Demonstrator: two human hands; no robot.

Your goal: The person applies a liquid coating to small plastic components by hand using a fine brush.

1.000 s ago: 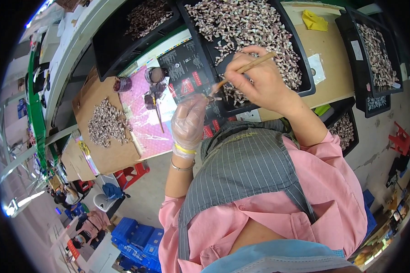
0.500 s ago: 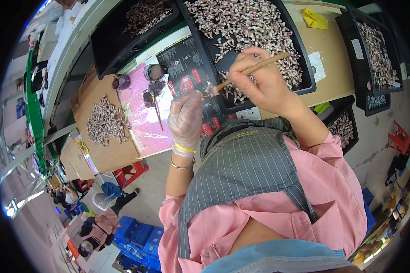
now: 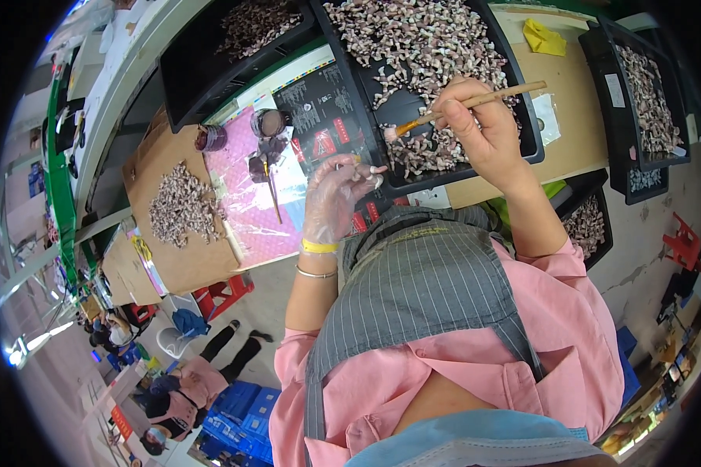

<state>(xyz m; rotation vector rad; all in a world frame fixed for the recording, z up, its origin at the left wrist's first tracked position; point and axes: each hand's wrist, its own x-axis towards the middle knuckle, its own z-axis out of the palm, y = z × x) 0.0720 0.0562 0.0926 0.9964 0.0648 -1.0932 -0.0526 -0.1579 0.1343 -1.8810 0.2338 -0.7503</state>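
Observation:
My left hand [image 3: 335, 194], in a clear plastic glove with a yellow band at the wrist, is beside the near left edge of a black tray [image 3: 526, 132]. Its fingers are stretched toward the tray; a pale spot shows at the fingertips, too small to name. My bare right hand [image 3: 483, 128] grips a thin wooden-handled paintbrush [image 3: 506, 94] over the tray. A small pinkish-white piece [image 3: 390, 135] is by the brush's tip. Many small purple-and-white pieces [image 3: 413, 39] fill much of the tray.
At left, more pieces [image 3: 181, 206] lie piled on cardboard [image 3: 144, 156]. Two dark paint jars [image 3: 210, 138] and another brush [image 3: 273, 194] stand or lie on pink sheeting [image 3: 245, 226]. A yellow cloth [image 3: 544, 37] and another filled tray [image 3: 642, 97] are at right. A person [image 3: 187, 401] is beyond.
My right hand has drawn the brush rightward and up, away from my left hand. My left hand, pinching a small piece before, has turned and stretched its fingers toward the tray.

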